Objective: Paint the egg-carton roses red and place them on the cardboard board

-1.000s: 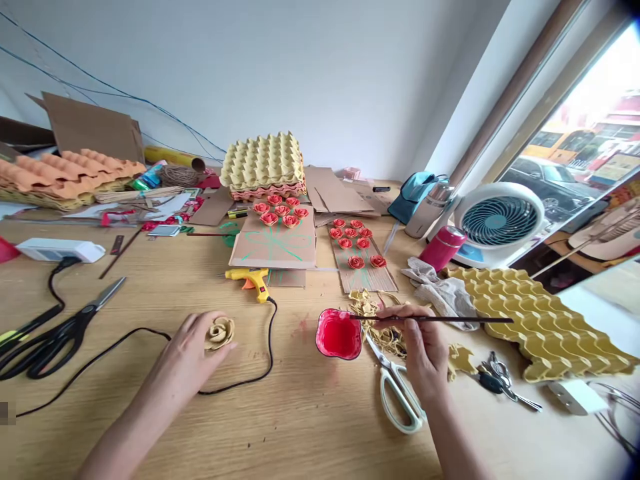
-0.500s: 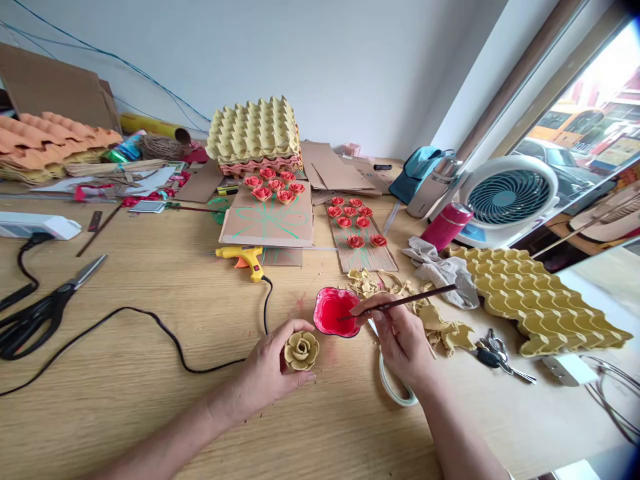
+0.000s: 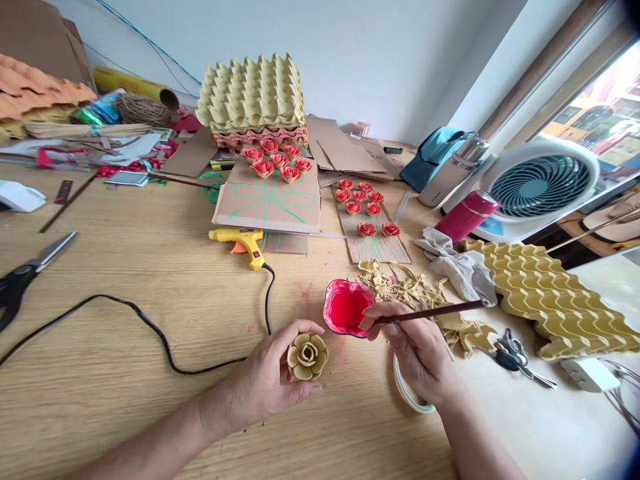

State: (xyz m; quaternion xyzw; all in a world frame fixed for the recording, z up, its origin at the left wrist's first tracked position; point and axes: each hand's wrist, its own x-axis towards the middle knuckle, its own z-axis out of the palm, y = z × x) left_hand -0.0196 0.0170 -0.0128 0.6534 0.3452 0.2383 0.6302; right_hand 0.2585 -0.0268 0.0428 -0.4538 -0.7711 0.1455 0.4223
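Between the thumb and fingers of my left hand (image 3: 273, 373) is an unpainted, olive-tan paper flower (image 3: 308, 356), its petals facing up. My right hand (image 3: 413, 343) grips a dark paintbrush (image 3: 435, 311) by the handle, the handle's end pointing right. The brush tip is hidden behind my fingers at the rim of a bowl of red paint (image 3: 346, 310). That bowl sits just beyond the flower, between my hands. Under my right wrist lies a white ring-shaped roll (image 3: 411, 390), partly covered.
A yellow glue gun (image 3: 240, 243) with a black cord lies left of the bowl. Red flowers sit on two cardboard pieces (image 3: 270, 203) behind it. Torn carton scraps (image 3: 405, 287), keys (image 3: 517, 360) and an egg tray (image 3: 560, 300) are at right; scissors (image 3: 30, 277) at far left.
The view has shifted, moving most things on the table lower-left or outward. My right hand has turned the brush flatter, and its tip no longer shows in the paint. My left hand still holds the flower.
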